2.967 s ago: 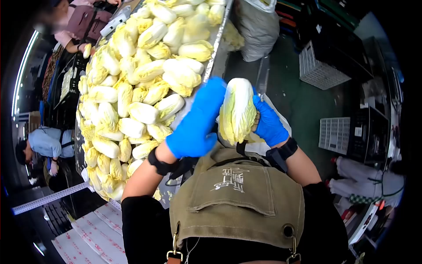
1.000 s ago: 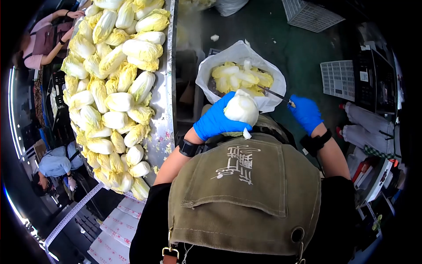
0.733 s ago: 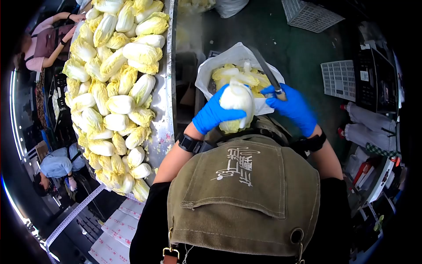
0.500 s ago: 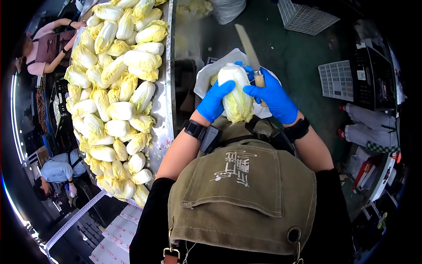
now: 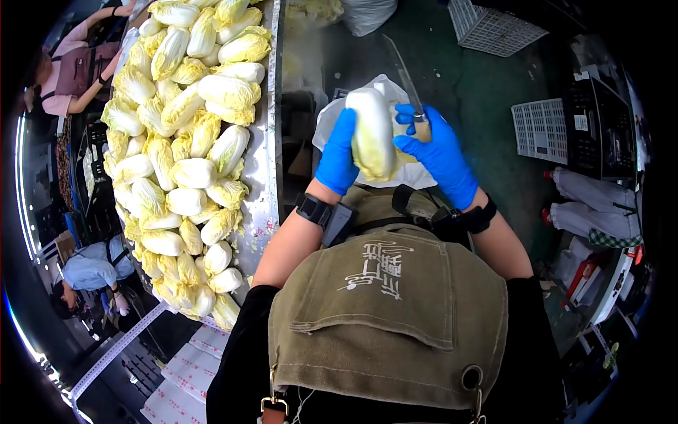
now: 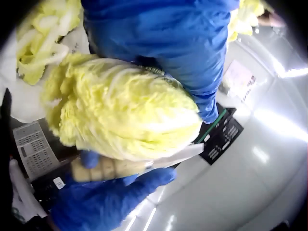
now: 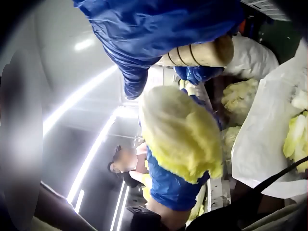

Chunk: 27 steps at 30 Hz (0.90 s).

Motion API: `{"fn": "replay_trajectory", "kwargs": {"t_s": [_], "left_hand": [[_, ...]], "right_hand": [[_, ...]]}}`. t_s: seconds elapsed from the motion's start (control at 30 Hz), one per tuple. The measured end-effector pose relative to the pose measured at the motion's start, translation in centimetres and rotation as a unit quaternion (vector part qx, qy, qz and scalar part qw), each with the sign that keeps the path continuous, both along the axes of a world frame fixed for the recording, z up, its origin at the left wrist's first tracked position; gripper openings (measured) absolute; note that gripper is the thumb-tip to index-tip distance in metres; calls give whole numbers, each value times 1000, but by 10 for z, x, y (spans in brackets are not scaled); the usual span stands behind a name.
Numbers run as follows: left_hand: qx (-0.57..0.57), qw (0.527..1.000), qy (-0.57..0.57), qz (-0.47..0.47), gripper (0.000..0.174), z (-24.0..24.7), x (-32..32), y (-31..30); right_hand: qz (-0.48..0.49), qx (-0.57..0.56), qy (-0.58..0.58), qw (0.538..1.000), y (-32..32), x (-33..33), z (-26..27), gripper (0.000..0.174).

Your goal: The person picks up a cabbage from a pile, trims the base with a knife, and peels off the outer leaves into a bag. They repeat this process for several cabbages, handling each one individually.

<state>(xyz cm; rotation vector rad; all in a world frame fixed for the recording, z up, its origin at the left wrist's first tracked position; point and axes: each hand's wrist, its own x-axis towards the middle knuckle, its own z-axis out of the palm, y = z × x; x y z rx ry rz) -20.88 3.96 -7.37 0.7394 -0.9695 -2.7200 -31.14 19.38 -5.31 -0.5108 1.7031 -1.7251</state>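
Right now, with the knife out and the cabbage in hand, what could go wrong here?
The knife in the right hand has a bare blade close to the napa cabbage; a careless turn might nick the leaves or the gloved fingers of the left hand.

Only the left hand grips the cabbage, so it could slip, perhaps into the open white bag below.

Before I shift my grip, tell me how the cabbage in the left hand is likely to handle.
The cabbage will probably feel stiff, as its full, oblong body shows no sag in the left hand. Its frilly yellow leaf edges look thin, so a hard grip might tear them. Its rounded sides suggest it could roll if pushed.
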Motion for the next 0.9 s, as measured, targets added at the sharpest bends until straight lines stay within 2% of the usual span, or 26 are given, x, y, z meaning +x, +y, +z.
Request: {"fn": "replay_trajectory", "kwargs": {"t_s": [0.03,0.07,0.13,0.27,0.33,0.37,0.43,0.5,0.53,0.6,0.67,0.73,0.8,0.83,0.87,0.9], "left_hand": [[-78,996,51,-7,54,5,-5,4],[-159,986,51,-20,56,-1,-10,4],[-132,989,71,-9,59,10,-11,11],[-226,972,42,-48,63,21,-4,12],[-269,961,27,-53,64,20,-2,12],[-243,968,34,-54,63,19,0,11],[-190,979,49,-54,63,17,5,5],[-15,998,-2,-62,63,2,18,-10],[73,995,-27,-66,63,-4,23,-18],[152,986,-9,-61,74,-8,28,-27],[136,987,47,-69,72,-3,27,-27],[135,990,38,-29,72,1,24,-22],[146,988,44,-11,69,2,18,-14],[159,986,53,-14,66,0,15,-9],[173,983,62,-20,63,-2,10,-3],[112,988,102,-21,55,2,6,2]], "right_hand": [[-8,-30,52,998,-5,3,4,57],[-16,-17,69,997,-8,4,7,57],[-31,7,105,994,-11,6,14,58],[-25,-27,-1,999,-6,2,8,56],[-18,-27,-26,999,-5,3,10,49],[-16,-28,-37,999,-3,1,13,46],[3,-29,-144,989,5,-8,19,41],[20,-22,-216,976,14,-18,22,38],[24,15,-168,985,21,-25,15,39],[34,90,-71,993,32,-41,-6,40],[9,101,37,994,34,-40,-20,37],[-22,91,164,982,25,-31,-26,37],[-12,36,-29,999,15,-22,-9,45],[-8,8,-127,992,7,-11,1,49],[28,-11,-154,988,0,1,4,54],[13,3,-92,996,-5,2,3,56]]}}
